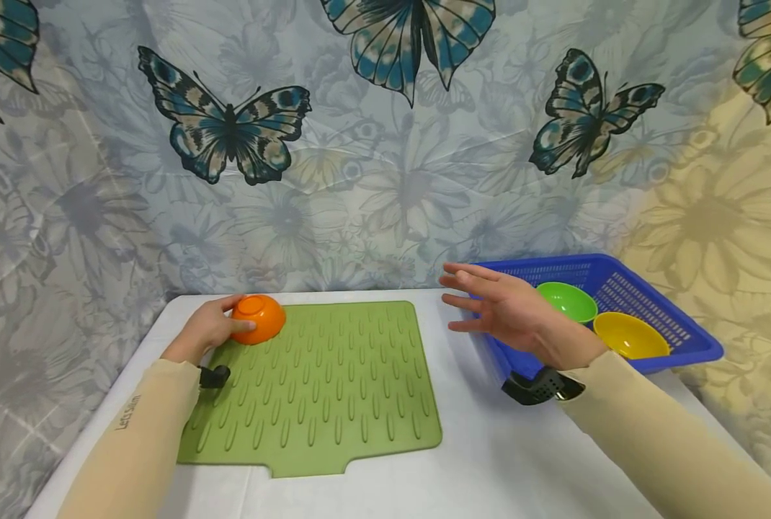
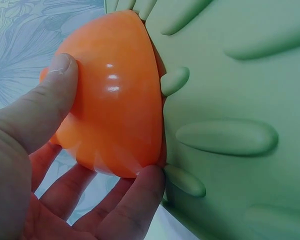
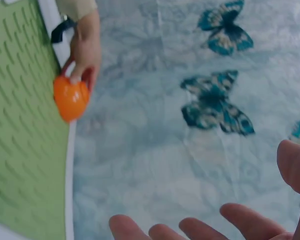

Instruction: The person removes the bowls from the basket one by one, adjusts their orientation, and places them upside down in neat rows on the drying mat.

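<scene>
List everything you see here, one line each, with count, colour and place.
Orange bowl: 1, orange, upside down, mat's far left corner
Green bowl: 1, green, in basket
Yellow bowl: 1, yellow, in basket
Basket: 1, blue, table's right
Mat: 1, green, on table
Table: 1, white, under mat
Butterfly backdrop: 1, mostly blue-grey, behind table
Wrist straps: 2, black, on wrists
Sleeves: 2, beige, on arms
Left hand: 1, bare, holding orange bowl
Right hand: 1, bare, near basket's left side
</scene>
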`<move>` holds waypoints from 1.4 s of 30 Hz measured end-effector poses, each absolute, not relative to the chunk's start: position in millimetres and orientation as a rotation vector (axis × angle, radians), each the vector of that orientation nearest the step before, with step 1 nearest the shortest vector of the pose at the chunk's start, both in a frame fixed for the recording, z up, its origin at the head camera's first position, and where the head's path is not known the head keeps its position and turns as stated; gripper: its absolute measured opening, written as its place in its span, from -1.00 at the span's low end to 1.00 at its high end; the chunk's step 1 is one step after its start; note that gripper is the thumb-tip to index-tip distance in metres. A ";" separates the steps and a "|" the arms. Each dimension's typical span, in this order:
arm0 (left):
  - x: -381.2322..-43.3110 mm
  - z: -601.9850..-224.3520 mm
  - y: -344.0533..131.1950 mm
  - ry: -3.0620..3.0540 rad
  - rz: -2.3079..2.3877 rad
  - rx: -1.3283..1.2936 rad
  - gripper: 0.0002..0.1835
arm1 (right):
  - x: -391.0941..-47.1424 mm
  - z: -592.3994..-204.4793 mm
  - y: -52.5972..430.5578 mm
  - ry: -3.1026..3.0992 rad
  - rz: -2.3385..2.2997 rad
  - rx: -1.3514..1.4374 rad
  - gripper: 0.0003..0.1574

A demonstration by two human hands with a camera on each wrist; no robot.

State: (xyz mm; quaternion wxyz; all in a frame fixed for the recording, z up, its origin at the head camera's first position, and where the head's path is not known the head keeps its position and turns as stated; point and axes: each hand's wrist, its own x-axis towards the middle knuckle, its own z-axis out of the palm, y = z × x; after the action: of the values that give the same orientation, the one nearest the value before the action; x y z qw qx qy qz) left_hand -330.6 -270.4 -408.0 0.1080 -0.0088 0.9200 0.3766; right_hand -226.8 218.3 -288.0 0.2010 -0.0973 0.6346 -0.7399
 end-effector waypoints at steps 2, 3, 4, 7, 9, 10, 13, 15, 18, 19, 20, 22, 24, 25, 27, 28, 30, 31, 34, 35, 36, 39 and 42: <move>-330.2 -407.6 -270.5 2.701 1.124 -0.027 0.00 | -224.1 -286.5 233.9 1.791 -2.076 -0.262 -0.13; -329.7 -407.2 -270.4 2.700 1.128 -0.026 -0.01 | -222.8 -285.7 241.6 1.805 -2.073 -0.257 -0.13; -329.4 -407.1 -270.5 2.699 1.132 -0.028 -0.01 | -221.5 -284.9 249.0 1.819 -2.070 -0.253 -0.13; -330.8 -408.7 -271.5 2.693 1.138 -0.036 -0.02 | -219.2 -283.3 270.2 1.855 -2.082 -0.203 -0.14; -331.1 -409.2 -271.9 2.692 1.140 -0.039 -0.02 | -218.7 -282.3 283.4 1.870 -2.097 -0.164 -0.12; -331.2 -409.3 -271.9 2.694 1.141 -0.044 -0.02 | -218.4 -281.6 289.4 1.875 -2.106 -0.138 -0.11; -330.3 -408.3 -270.9 2.701 1.139 -0.041 -0.02 | -220.2 -280.6 306.2 1.875 -2.129 -0.066 -0.06; -329.5 -407.4 -270.4 2.707 1.137 -0.037 -0.02 | -222.0 -280.9 315.5 1.886 -2.117 -0.024 -0.02; -328.3 -406.3 -270.2 2.709 1.132 -0.028 -0.01 | -226.3 -284.0 328.0 1.900 -2.086 0.026 0.03; -328.0 -406.0 -270.2 2.707 1.131 -0.025 0.00 | -227.5 -285.5 331.7 1.900 -2.077 0.036 0.04; -328.0 -406.0 -270.3 2.708 1.130 -0.022 0.00 | -229.5 -287.7 335.5 1.903 -2.068 0.052 0.06; -327.6 -405.6 -270.4 2.710 1.124 -0.017 0.00 | -233.5 -292.6 342.7 1.901 -2.064 0.086 0.08; -327.6 -405.5 -270.2 2.712 1.122 -0.014 0.00 | -237.4 -298.1 349.7 1.896 -2.061 0.123 0.09; -327.8 -405.6 -270.0 2.712 1.121 -0.014 0.00 | -239.4 -300.6 352.8 1.892 -2.061 0.150 0.10; -328.1 -405.7 -269.4 2.714 1.125 -0.018 -0.01 | -243.0 -305.8 359.0 1.886 -2.048 0.191 0.11; -328.2 -405.9 -269.3 2.712 1.131 -0.019 -0.01 | -244.8 -308.2 361.5 1.881 -2.039 0.207 0.11; -328.4 -406.2 -269.3 2.710 1.141 -0.023 -0.01 | -248.3 -312.6 365.9 1.863 -2.028 0.246 0.12; -328.5 -406.3 -269.5 2.711 1.145 -0.024 -0.01 | -249.9 -314.5 367.4 1.851 -2.028 0.269 0.12; -328.3 -406.3 -270.0 2.711 1.148 -0.019 0.00 | -253.8 -319.2 370.4 1.806 -2.042 0.334 0.15; -328.4 -406.6 -269.9 2.711 1.150 -0.019 0.00 | -254.8 -320.3 371.0 1.792 -2.045 0.354 0.16; -328.7 -407.1 -269.8 2.711 1.151 -0.019 0.00 | -255.8 -321.2 371.4 1.783 -2.048 0.370 0.17; -329.0 -407.9 -269.8 2.711 1.153 -0.019 -0.01 | -259.0 -323.0 372.4 1.748 -2.050 0.419 0.21; -329.1 -407.8 -270.0 2.716 1.149 -0.026 -0.02 | -262.8 -324.0 372.3 1.725 -2.035 0.441 0.23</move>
State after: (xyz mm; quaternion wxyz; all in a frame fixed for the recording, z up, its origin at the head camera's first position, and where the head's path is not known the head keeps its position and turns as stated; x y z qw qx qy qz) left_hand -329.1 -270.0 -407.8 0.0961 -0.0087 0.9167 0.3878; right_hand -262.8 372.3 -324.0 0.2171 0.1592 0.6226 -0.7348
